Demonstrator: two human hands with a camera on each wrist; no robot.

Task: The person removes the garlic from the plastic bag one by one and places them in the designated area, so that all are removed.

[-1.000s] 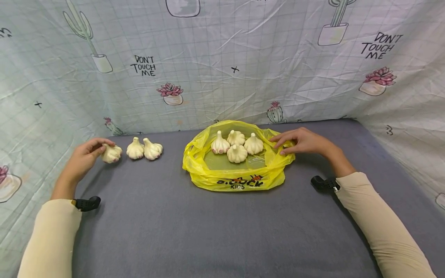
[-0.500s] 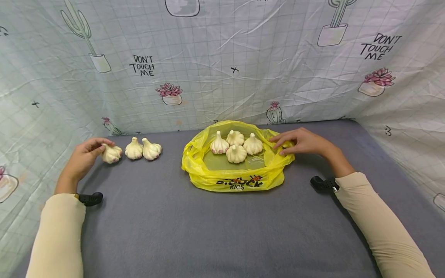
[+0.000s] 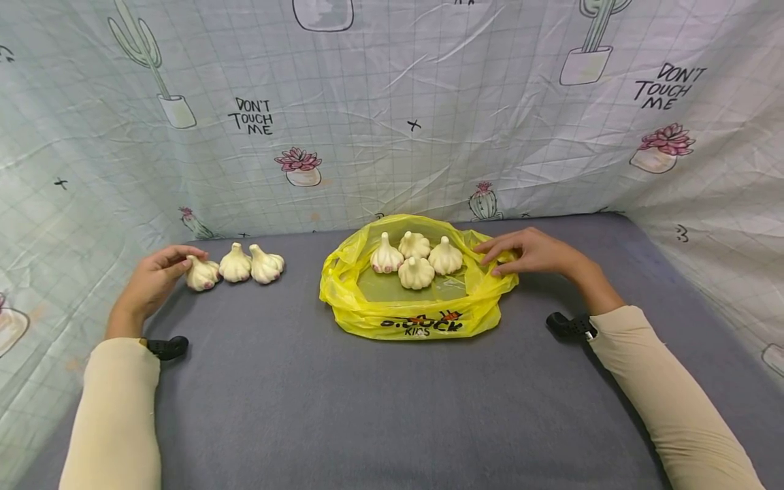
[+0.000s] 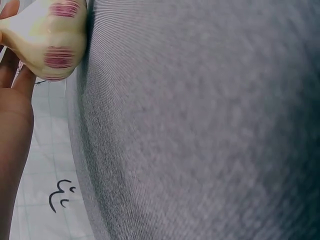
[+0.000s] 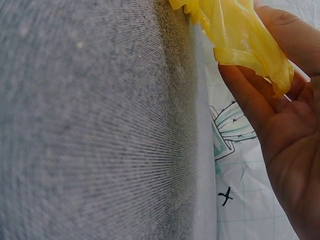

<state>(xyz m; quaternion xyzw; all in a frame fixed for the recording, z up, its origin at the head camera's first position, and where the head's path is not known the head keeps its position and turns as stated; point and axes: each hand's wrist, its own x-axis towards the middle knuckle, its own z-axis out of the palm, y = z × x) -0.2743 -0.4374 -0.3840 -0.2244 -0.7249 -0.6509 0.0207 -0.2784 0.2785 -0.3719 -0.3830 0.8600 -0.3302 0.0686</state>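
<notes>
My left hand (image 3: 147, 282) pinches a garlic bulb (image 3: 203, 275) by its neck at the left of the table. The left wrist view shows this bulb (image 4: 57, 42) large, with pink-purple streaks, low at the grey cloth. Close on its right stand two more cream garlic bulbs, a middle one (image 3: 235, 264) and a right one (image 3: 267, 265). My right hand (image 3: 542, 253) holds the right rim of a yellow plastic bag (image 3: 349, 316), thumb on the near side. In the right wrist view the bag's crumpled edge (image 5: 237, 37) lies between thumb and fingers. Several garlic bulbs (image 3: 416, 272) sit inside the bag.
A grey cloth (image 3: 343, 401) covers the table. Behind and at both sides hangs a pale curtain (image 3: 380, 82) printed with cacti and lettering. A black wrist camera sits on the left wrist (image 3: 168, 348) and another on the right wrist (image 3: 566, 326).
My left hand has shifted slightly to the right with its garlic bulb, narrowing the gap to the other two bulbs. The right hand and the bag have stayed in place.
</notes>
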